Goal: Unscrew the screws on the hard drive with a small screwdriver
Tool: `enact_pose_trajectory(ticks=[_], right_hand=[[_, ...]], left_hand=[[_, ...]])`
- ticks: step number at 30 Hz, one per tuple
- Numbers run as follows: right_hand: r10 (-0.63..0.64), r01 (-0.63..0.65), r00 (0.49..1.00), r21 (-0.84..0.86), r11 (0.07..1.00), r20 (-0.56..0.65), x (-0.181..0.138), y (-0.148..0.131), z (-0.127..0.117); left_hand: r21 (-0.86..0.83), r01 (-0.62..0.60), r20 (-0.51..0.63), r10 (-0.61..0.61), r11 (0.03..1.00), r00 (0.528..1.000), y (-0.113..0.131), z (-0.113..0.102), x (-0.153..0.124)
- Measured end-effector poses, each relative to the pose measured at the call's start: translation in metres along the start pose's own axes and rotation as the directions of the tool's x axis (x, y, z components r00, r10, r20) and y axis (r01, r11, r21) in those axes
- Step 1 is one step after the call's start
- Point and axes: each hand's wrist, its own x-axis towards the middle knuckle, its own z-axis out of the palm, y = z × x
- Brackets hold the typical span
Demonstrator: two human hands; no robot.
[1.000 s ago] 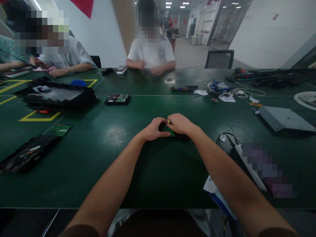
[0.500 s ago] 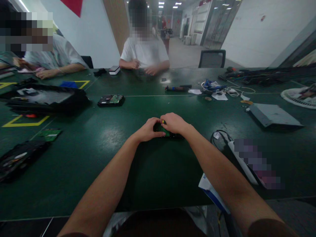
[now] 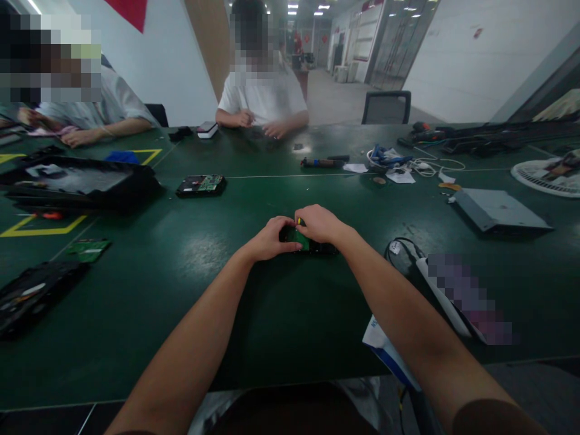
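Observation:
A small hard drive (image 3: 302,242) with a green circuit board and dark casing lies on the green table in front of me. My left hand (image 3: 276,237) grips its left end, the thumb along the near edge and the fingers round the far side. Over the drive, my right hand (image 3: 317,222) is closed on a screwdriver (image 3: 301,222), of which only a bit of yellow and black handle shows between the fingers. The screwdriver's tip is hidden, and part of the drive is covered by my hands.
Another hard drive (image 3: 200,185) lies ahead to the left, near a black tray (image 3: 81,184). At left are a circuit board (image 3: 89,249) and a black device (image 3: 38,296). A grey metal box (image 3: 502,210) and tangled cables (image 3: 389,158) lie right. Two people sit across the table.
The whole view has shifted slightly to the left. My right hand has tilted a little, and more of the green board shows. Both hands keep their hold.

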Motion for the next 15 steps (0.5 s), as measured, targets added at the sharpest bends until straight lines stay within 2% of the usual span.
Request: enact_pose_trajectory(ticks=[5, 15], right_hand=[[-0.014, 0.014, 0.998, -0.003, 1.000, -0.059, -0.0006, 0.0068, -0.0054], [-0.028, 0.028, 0.999, 0.011, 1.000, -0.017, 0.0004, 0.0001, 0.0025]], left_hand=[[-0.002, 0.008, 0.006, -0.008, 1.000, 1.000, 0.0018, -0.0008, -0.0003], [-0.002, 0.002, 0.003, -0.002, 1.000, 1.000, 0.0016, -0.0004, 0.0004]])
